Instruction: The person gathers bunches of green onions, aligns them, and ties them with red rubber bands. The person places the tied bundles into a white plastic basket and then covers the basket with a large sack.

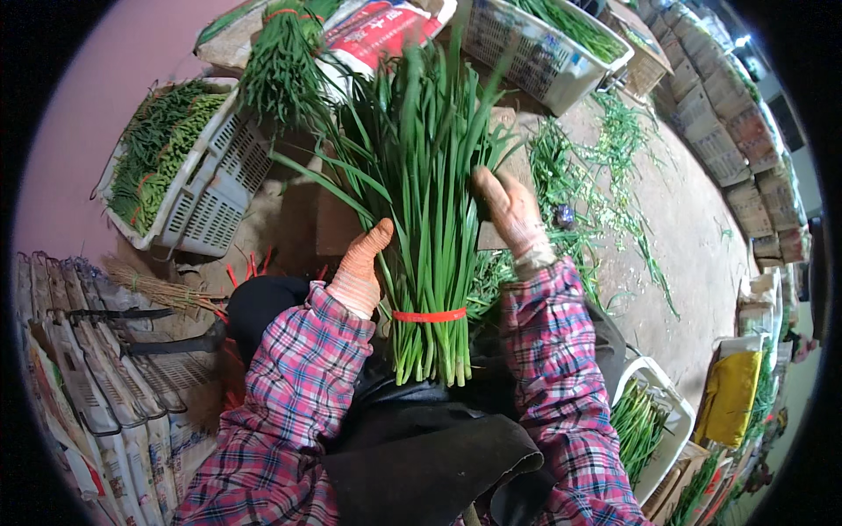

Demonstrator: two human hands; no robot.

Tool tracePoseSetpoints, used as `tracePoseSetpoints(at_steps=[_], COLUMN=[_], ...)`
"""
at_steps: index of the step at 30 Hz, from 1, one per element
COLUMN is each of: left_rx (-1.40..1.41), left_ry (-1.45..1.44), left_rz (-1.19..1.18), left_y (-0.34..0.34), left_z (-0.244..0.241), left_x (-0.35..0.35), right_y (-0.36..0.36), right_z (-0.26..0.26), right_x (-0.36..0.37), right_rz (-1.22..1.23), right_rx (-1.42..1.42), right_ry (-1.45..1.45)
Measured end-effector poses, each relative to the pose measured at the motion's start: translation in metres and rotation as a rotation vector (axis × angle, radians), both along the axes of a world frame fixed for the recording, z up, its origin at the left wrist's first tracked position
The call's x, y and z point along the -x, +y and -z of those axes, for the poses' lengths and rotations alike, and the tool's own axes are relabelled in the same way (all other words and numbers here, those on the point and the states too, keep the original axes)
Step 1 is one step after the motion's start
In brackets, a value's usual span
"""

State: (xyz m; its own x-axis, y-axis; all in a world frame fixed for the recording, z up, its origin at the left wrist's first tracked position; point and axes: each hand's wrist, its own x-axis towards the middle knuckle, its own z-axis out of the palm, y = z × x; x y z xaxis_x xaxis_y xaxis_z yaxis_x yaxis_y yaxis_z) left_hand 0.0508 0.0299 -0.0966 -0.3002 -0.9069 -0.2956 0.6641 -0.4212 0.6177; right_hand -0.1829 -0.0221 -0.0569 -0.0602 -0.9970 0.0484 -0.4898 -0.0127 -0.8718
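A thick bunch of green Chinese chives (431, 263) lies over my lap, its cut ends towards me and its leaves fanning away. Around the stems near the cut ends runs a red band (429, 315). My left hand (363, 264), in an orange-and-white knit glove, holds the bunch's left side, thumb in front and fingers hidden behind the leaves. On the right side my right hand (510, 207), in a similar soiled glove, grips the leaves a little higher up, its fingertips partly hidden. Some long leaves splay out to the left.
A white plastic crate (214, 171) of banded green bunches stands at left; another crate (552, 72) is at upper right. One bundle (283, 72) droops beside a red-and-white sack (378, 36). Loose trimmings (618, 138) litter the floor. Knives (174, 343) rest on stacked crates (99, 368).
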Motion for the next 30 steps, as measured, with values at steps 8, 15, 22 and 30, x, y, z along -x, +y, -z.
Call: tracePoseSetpoints(at_steps=[8,15,22,30], left_rx=[-0.089,0.584,0.373,0.599], left_ry=[0.209,-0.211,-0.792,-0.026], left_rz=[0.118,0.207,0.390,0.005], left_y=[-0.009,0.009,-0.024,-0.051], left_z=[-0.046,-0.109,-0.164,-0.195], left_x=[-0.005,-0.003,-0.066,-0.012], right_y=[0.062,0.076,0.060,-0.005], right_z=[-0.103,-0.154,-0.200,-0.216], right_x=[0.010,-0.025,-0.023,-0.088], right_rz=[-0.241,-0.735,-0.323,-0.519], right_rx=[0.569,0.809,0.639,0.319], right_ry=[0.899,0.685,0.157,-0.465])
